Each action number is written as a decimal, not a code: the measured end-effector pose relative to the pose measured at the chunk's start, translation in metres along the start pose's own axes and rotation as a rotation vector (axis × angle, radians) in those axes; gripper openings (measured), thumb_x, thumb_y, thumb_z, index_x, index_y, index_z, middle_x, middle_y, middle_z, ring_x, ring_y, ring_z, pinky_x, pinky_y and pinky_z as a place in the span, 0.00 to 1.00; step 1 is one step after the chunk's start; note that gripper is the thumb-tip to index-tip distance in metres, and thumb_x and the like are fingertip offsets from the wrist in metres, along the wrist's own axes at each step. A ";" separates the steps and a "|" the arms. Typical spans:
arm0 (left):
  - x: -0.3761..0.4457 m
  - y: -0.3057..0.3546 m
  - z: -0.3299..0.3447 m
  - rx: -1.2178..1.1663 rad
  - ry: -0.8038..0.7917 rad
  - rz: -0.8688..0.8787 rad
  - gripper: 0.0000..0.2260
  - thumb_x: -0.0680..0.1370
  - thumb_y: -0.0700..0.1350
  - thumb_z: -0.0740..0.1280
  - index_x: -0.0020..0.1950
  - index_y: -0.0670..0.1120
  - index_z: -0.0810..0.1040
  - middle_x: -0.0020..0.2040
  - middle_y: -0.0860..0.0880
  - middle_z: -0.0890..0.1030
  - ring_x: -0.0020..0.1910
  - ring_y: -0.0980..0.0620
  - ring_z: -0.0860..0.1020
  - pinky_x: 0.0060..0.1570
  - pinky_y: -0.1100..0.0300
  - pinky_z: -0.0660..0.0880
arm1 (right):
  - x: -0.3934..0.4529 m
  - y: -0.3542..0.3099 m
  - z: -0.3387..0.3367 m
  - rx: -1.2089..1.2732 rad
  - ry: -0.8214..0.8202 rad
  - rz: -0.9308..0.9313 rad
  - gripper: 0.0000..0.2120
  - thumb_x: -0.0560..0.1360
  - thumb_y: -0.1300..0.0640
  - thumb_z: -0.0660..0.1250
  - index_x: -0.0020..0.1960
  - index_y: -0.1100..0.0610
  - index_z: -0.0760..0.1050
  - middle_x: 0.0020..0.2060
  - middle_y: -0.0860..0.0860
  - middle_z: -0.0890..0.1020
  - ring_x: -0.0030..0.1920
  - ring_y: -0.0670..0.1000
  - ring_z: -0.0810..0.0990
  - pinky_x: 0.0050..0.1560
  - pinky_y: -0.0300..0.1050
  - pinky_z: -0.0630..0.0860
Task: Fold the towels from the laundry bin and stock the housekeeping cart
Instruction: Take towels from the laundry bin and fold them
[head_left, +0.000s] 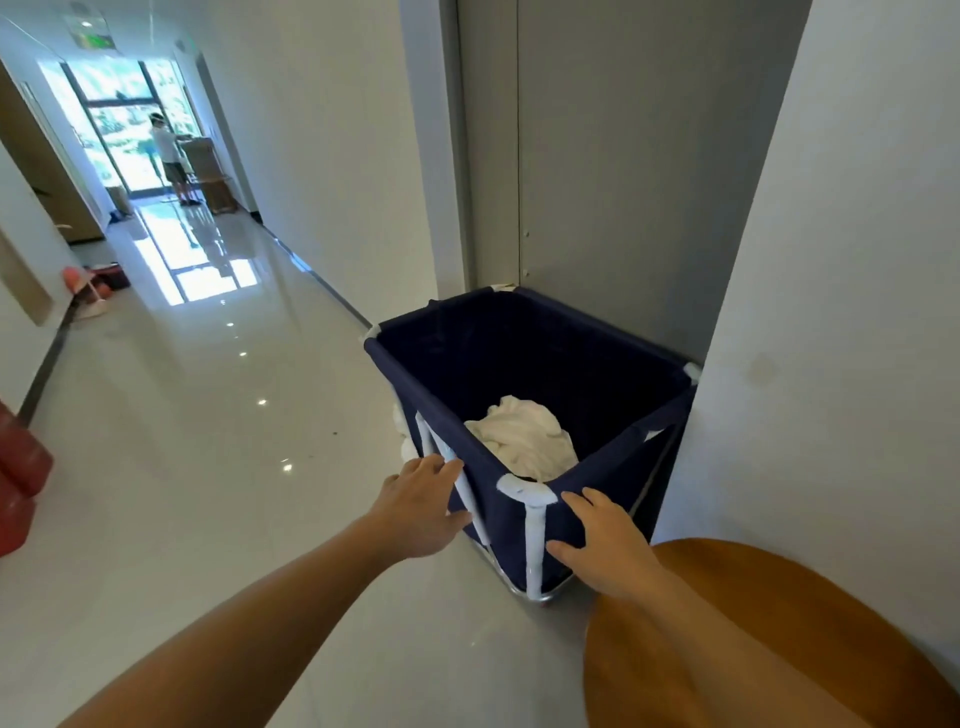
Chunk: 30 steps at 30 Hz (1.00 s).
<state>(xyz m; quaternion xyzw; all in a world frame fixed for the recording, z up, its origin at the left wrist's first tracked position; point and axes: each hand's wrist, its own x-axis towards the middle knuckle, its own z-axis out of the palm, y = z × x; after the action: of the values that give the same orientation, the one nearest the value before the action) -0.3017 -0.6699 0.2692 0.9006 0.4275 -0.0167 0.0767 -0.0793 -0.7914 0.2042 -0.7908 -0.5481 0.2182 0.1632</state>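
Your right forearm crosses a round brown wooden counter (810, 623) at the bottom right corner of the view, where only part of its top shows. Your right hand (602, 540) lies with straight, spread fingers flat against the near right side of the laundry bin (519, 374), just beside its near corner post. Your left hand (421, 506) reaches to the bin's left side, fingers loosely extended and touching a white frame tube there; whether any finger curls around the tube you cannot tell from this angle.

You see one bin: dark navy fabric stretched on a white tube frame with pale corner joints, standing on the glossy floor (208, 441) in a recess, its far side near a grey door (623, 156) and its right corner touching or just beside the white wall (857, 312). Its base is cut off behind your hands, and only a strip of metal rim shows at the bottom.

Inside, at the bottom toward the near corner, lies one crumpled heap of white towels (524, 436); how many pieces it holds cannot be made out. A bit of white cloth also shows outside the bin's left side, mostly hidden.

Far down the corridor one person (169, 156) stands by the bright glass doors, small and blurred. A red object (21, 478) is cut off at the left edge.
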 end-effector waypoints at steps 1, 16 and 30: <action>0.008 -0.004 0.003 0.015 -0.011 0.008 0.30 0.81 0.58 0.62 0.80 0.49 0.58 0.77 0.48 0.65 0.76 0.44 0.63 0.71 0.47 0.66 | 0.006 -0.001 0.000 -0.001 -0.011 0.002 0.36 0.79 0.41 0.65 0.81 0.50 0.55 0.81 0.51 0.56 0.79 0.55 0.58 0.75 0.50 0.61; 0.300 -0.140 0.048 -0.110 -0.188 0.139 0.29 0.80 0.59 0.65 0.77 0.49 0.64 0.73 0.49 0.70 0.74 0.45 0.65 0.70 0.48 0.68 | 0.257 -0.001 0.038 0.090 -0.107 0.276 0.33 0.79 0.43 0.67 0.79 0.52 0.61 0.77 0.53 0.63 0.75 0.55 0.64 0.71 0.44 0.65; 0.531 -0.212 0.101 -0.064 -0.512 0.235 0.28 0.79 0.59 0.65 0.77 0.52 0.65 0.71 0.48 0.71 0.73 0.43 0.66 0.69 0.45 0.69 | 0.431 0.036 0.088 0.304 -0.213 0.613 0.31 0.80 0.43 0.66 0.78 0.51 0.63 0.74 0.52 0.66 0.71 0.51 0.69 0.63 0.38 0.68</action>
<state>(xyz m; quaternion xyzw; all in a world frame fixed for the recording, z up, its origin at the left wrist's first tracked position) -0.1247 -0.1457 0.0924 0.9076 0.2871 -0.2211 0.2121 0.0343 -0.3977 0.0396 -0.8579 -0.2608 0.4172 0.1482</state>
